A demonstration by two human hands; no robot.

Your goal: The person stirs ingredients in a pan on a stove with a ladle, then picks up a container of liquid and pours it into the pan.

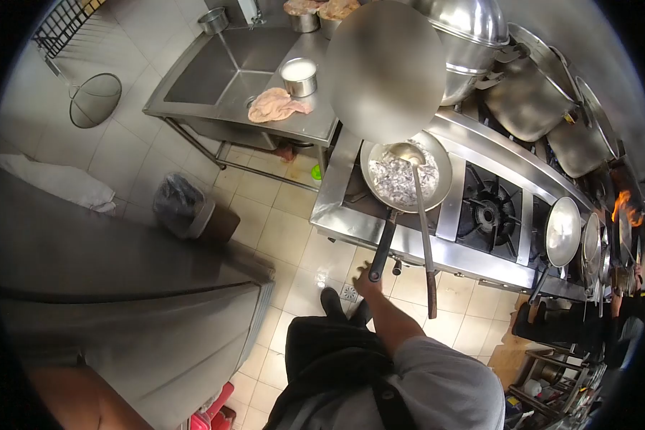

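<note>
A frying pan [443, 188] sits on the near burner, holding chopped pieces in a pale liquid. Inside it rests the bowl of a ladle [407, 151], whose long handle leans out over the stove's front edge. My right hand [366, 279] is low beside the end of the pan's black handle, fingers partly spread and apparently holding nothing. Whether it touches the handle is unclear. At the lower left a forearm, seemingly mine, shows, but my left hand is outside the picture. A blurred grey oval hides the area just behind the pan.
Right of the pan is a burner grate [488, 212], then more pans [563, 231] and a flame [626, 206]. Large pots [530, 107] stand behind. A steel sink [215, 75] holds a cloth-like pale item [276, 105]. A bin [206, 218] and steel counter [158, 315] are left.
</note>
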